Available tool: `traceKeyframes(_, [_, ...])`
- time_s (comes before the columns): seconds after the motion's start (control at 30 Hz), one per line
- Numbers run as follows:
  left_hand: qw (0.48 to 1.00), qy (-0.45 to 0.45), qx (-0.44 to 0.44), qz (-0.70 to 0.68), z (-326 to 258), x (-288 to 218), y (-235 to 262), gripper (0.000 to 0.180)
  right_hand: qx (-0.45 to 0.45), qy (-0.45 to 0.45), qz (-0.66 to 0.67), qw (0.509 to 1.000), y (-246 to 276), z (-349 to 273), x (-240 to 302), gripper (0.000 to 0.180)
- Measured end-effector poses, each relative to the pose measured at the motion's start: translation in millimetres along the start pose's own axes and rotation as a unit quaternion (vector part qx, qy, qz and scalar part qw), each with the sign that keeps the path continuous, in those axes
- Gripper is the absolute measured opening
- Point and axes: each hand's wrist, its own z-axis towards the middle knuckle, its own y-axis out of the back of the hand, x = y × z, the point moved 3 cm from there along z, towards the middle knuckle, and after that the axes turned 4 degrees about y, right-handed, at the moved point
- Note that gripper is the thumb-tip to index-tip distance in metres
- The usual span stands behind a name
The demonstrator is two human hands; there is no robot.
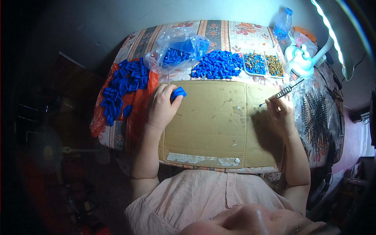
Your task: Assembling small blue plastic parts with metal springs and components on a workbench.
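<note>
My left hand [159,106] is closed around a blue plastic piece [179,93] above the left part of a flat cardboard sheet [207,129]. Over the sheet's right end, my right hand [283,114] pinches a black coiled wire spring [283,92]. The spring's straight end points up and right, and a small blue tip [261,105] shows on the left of my fingers. Left of my left hand, many chunky blue plastic pieces [127,78] lie on an orange-red bag [135,117]. To the right of my right hand, black coiled springs [314,111] lie in a heap on clear plastic.
Along the far side are a clear bag of blue parts [176,55], a pile of small blue pieces [217,64] and a clear tray [255,73] with blue and brass-coloured parts. A lit desk lamp [299,58] and a water bottle [282,24] stand at the far right.
</note>
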Motion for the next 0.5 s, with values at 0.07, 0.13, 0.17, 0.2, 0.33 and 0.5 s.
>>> traceKeyframes(0.07, [1.0, 0.006, 0.009, 0.004, -0.1, -1.1, 0.3, 0.027, 0.001, 0.0, -0.001, 1.0, 0.5, 0.3, 0.9, 0.012])
traceKeyframes(0.13, [1.0, 0.005, 0.011, 0.004, 0.2, -0.7, -0.2, 0.027, 0.002, 0.0, -0.003, 1.0, 0.6, 0.9, 1.7, 0.012])
traceKeyframes(0.17, [1.0, 0.004, 0.013, 0.003, 0.5, -0.3, -0.7, 0.027, 0.003, 0.002, -0.001, 1.0, 0.4, 1.4, 2.1, 0.012])
traceKeyframes(0.2, [1.0, 0.004, 0.013, 0.002, 0.7, 0.0, -0.9, 0.027, 0.004, 0.004, 0.001, 1.0, 0.2, 1.7, 2.3, 0.012])
traceKeyframes(0.33, [1.0, -0.003, 0.009, 0.007, 1.9, -1.8, 0.5, 0.027, 0.001, 0.011, -0.009, 1.0, 0.8, 2.6, 3.2, 0.011])
traceKeyframes(0.5, [1.0, -0.002, 0.007, 0.009, 0.6, 0.1, 0.6, 0.026, 0.003, 0.037, -0.021, 0.999, 1.8, 5.2, 9.2, 0.01])
